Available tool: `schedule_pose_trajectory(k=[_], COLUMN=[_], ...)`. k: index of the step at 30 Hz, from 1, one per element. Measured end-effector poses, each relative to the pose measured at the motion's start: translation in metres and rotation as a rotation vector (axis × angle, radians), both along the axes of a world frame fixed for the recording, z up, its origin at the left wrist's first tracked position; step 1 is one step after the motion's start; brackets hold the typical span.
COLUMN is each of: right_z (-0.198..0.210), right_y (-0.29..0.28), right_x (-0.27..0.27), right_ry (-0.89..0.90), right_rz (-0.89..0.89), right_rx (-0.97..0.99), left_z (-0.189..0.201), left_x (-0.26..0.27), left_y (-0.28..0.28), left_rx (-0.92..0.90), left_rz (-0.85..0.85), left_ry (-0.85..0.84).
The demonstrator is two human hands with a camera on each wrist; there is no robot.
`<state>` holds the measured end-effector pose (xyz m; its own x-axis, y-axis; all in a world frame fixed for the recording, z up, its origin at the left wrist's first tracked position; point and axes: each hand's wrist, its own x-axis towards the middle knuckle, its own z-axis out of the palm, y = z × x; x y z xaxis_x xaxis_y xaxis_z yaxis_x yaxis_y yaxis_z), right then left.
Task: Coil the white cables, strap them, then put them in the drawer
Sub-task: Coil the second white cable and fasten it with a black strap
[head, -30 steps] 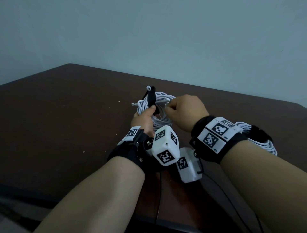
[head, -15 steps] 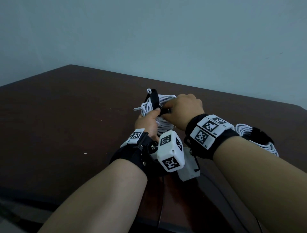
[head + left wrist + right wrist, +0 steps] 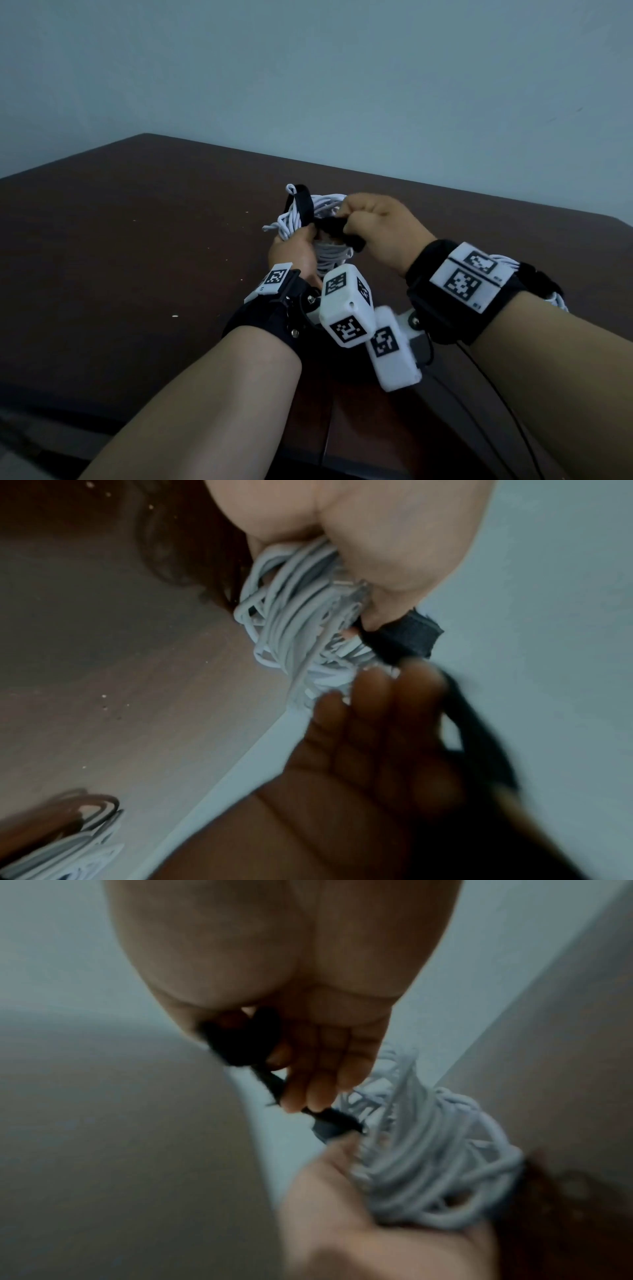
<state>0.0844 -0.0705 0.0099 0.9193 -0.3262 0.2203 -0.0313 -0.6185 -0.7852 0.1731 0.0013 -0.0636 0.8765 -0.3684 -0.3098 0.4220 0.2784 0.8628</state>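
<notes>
A coil of white cable (image 3: 323, 209) (image 3: 294, 623) (image 3: 424, 1164) is held upright above the brown table (image 3: 137, 240). My left hand (image 3: 294, 250) grips the coil from below, thumb against the black strap (image 3: 305, 205) (image 3: 400, 637) looped over the coil's top. My right hand (image 3: 373, 229) (image 3: 308, 1069) pinches the strap's free end (image 3: 339, 229) (image 3: 267, 1080) and holds it taut toward the right, fingers curled round it. A second white coil (image 3: 534, 277) (image 3: 68, 850), bound with a black strap, lies on the table behind my right wrist.
The table's far edge meets a pale wall (image 3: 342, 85). Thin black wires (image 3: 496, 394) run from the wrist cameras over the table's near edge. A few small crumbs (image 3: 175, 316) dot the left of the table.
My right hand has shifted from the coil's top to the strap's free end and drawn it out to the right. Both hands and the coil have risen slightly toward me.
</notes>
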Motion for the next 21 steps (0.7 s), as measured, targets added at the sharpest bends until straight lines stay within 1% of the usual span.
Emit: schedule_pose_trajectory(k=[2,3,4,5,6,7,8,9,11,12,16,19,21], right_z=[0.011,0.016,0.02,0.025,0.029,0.034,0.039,0.042,0.048,0.05,0.06,0.07,0.071], right_y=[0.0,0.0,0.001,0.002,0.003,0.003,0.003,0.002,-0.002,-0.005,-0.015,-0.018,-0.017], right_x=[-0.004,-0.006,-0.008,-0.01,-0.01,-0.01,-0.009,-0.008,-0.007,-0.006,-0.001,0.006,0.011], right_ry=[-0.092,-0.126,-0.165,-0.205,-0.241,-0.273,-0.293,-0.309,-0.343,-0.369,-0.435,-0.452,-0.451], right_rz=[0.001,0.022,0.047,0.094,0.154,0.205,0.24,0.263,0.272,0.278,0.268,0.263,0.263], right_rx=[0.174,0.251,0.358,0.505,0.641,0.734,0.782,0.805,0.812,0.81,0.835,0.806,0.805], left_z=[-0.002,-0.002,0.001,0.008,0.011,0.014,0.014,0.015,0.014,0.011,0.012,0.014,0.016], left_x=[0.002,0.001,0.0,-0.005,-0.007,-0.009,-0.012,-0.016,-0.018,-0.016,-0.018,-0.021,-0.023], left_y=[-0.002,-0.004,-0.001,0.001,0.001,0.003,0.004,0.007,0.004,0.001,0.001,0.004,0.004], left_rx=[-0.045,-0.04,-0.014,-0.048,0.008,0.12,0.129,0.114,0.138,0.147,0.143,0.156,0.158], left_rz=[-0.001,-0.005,-0.022,-0.041,-0.026,-0.042,-0.027,-0.029,0.009,-0.002,-0.079,-0.123,-0.165], left_ry=[0.009,0.009,-0.024,0.016,-0.011,-0.13,-0.131,-0.166,-0.143,-0.169,-0.304,-0.39,-0.398])
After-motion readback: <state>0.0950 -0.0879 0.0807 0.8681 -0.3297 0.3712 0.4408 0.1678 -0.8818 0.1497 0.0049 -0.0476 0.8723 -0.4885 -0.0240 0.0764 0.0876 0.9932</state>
